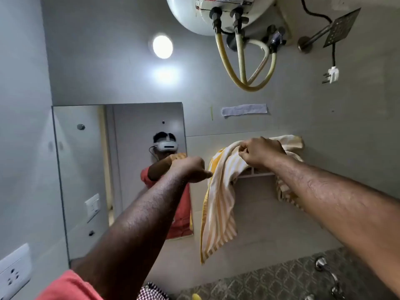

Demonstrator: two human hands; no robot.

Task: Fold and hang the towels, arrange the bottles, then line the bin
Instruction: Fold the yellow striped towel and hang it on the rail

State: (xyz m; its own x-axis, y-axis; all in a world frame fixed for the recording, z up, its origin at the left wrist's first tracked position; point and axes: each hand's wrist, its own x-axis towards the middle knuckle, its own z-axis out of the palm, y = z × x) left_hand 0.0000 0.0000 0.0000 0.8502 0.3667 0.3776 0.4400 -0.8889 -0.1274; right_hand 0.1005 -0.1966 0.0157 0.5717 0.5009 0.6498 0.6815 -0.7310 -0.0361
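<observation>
Over the wall rack (257,173), right hand (260,152) pinching the striped towel (218,204) at its top fold; left hand (190,169) curled at the towel's left edge, hold unclear. Bunched across the rack's top edge, one end hanging low. Advised: lift clear, match corners, fold flat, rehang evenly.

— What carries the cloth here?
— A white wall rack (257,173), fixed to the pale tiled wall just right of the mirror.
— And what lies on it?
— A yellow-and-white striped towel (218,204), bunched over the top, one end hanging low at the left, another part drooping at the right.
</observation>
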